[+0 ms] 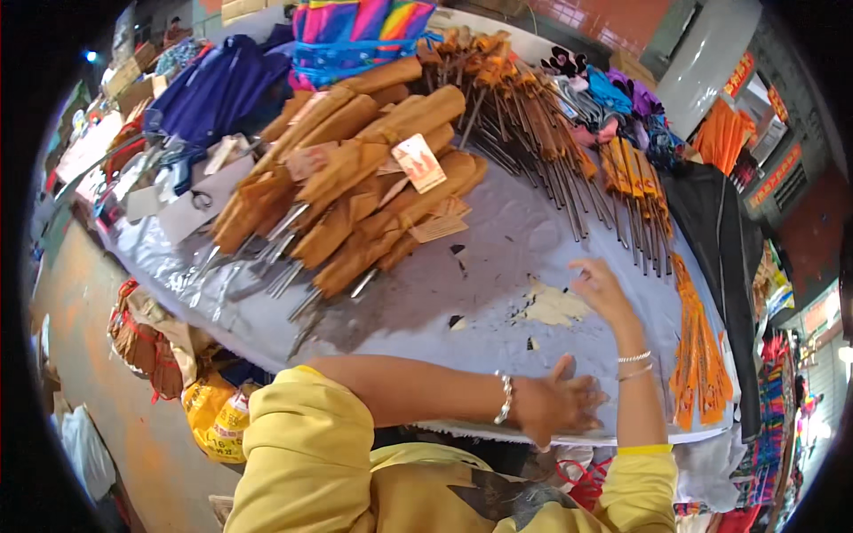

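My left hand (560, 400) is at the near edge of the table (418, 338), empty, its fingers spread. Farther in, my right hand (600, 286) is over the tabletop with its fingers loosely apart and nothing visible in them. Beyond it lies a small folded orange umbrella bundle (635, 182) with metal rods pointing toward me. To its left a row of brown-orange umbrellas (524, 89) fans out, their metal shafts bare. Folded tan umbrellas (373, 186), some with paper tags (418, 163), are heaped at the table's left. Orange folded fabric (697, 364) rests right of my right hand.
Dark blue folded umbrellas (218, 93) and a rainbow-coloured bundle (360, 40) stand at the back. Black cloth (720, 258) hangs over the right edge. Scissors (202, 201) lie at the left. A yellow bag (216, 417) is on the floor beside the table.
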### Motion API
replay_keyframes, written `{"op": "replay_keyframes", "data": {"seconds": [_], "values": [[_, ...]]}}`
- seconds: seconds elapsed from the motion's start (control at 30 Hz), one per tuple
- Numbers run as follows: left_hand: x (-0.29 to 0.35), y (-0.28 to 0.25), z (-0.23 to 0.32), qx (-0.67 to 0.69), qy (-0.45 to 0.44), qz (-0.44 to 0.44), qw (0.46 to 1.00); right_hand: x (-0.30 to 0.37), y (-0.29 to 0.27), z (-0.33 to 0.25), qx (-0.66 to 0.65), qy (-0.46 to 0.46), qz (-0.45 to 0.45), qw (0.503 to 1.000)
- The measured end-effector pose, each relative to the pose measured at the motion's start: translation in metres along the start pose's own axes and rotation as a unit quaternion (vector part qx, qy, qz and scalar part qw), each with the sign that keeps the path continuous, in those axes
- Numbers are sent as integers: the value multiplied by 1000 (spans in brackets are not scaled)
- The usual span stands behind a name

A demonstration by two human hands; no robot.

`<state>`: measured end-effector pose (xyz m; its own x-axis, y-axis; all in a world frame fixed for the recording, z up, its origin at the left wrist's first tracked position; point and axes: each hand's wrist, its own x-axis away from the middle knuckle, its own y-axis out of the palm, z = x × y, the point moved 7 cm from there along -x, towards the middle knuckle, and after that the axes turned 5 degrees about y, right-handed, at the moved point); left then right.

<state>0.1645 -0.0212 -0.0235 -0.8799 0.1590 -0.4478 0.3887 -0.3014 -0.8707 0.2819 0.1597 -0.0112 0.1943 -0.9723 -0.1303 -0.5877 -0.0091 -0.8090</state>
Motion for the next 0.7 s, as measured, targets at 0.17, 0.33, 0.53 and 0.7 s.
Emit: {"op": "replay_keyframes", "data": {"seconds": [0.17, 0.33, 0.53, 0.7], "values": [[85, -165, -7, -109, -249, 218, 937, 97, -4, -76, 18, -24, -21, 999], [221, -274, 19, -488, -380, 294, 729, 181, -20, -39, -194, 121, -18, 973], [295, -273, -10, -356, -542, 200, 735, 180, -3, -53, -244, 167, -17, 955], [268, -277, 12, -313, -468, 309, 766, 162, 11, -74, -255, 110, -68, 958]]}}
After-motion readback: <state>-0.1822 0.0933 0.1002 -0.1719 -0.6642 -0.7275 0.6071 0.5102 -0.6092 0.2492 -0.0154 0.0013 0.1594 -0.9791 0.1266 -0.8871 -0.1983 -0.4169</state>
